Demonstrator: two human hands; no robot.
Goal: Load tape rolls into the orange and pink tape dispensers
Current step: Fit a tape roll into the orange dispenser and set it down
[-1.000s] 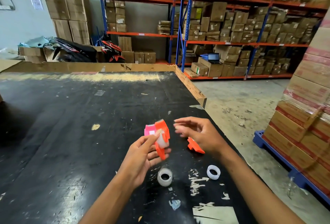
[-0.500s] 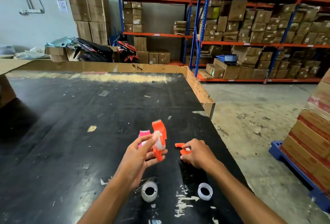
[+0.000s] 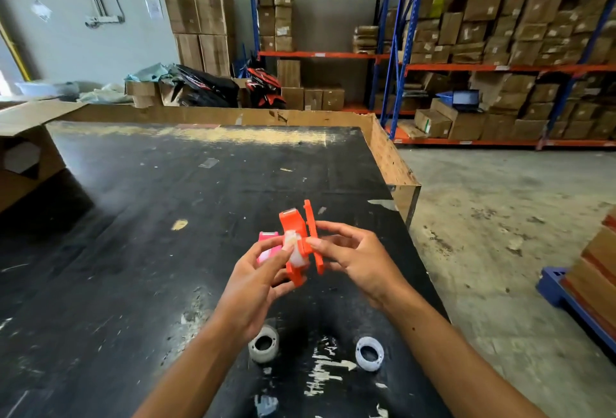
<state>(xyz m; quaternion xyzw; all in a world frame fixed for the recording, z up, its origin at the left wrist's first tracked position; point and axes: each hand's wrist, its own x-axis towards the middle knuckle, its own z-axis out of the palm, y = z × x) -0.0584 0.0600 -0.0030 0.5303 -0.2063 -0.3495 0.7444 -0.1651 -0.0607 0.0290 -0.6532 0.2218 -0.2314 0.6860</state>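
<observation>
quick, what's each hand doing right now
Left hand: holding the orange dispenser with a tape roll in it.
Right hand: pinching the orange cover piece.

my left hand (image 3: 256, 279) covers most of the pink dispenser (image 3: 266, 244); tape roll (image 3: 295, 249) in the orange dispenser (image 3: 293, 234) half behind my thumb, blurred. both forearms cut off at bottom edge. shelf box labels too small to read

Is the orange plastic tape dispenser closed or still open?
Open: its orange side cover, held by the right hand, stands apart from the body.
</observation>
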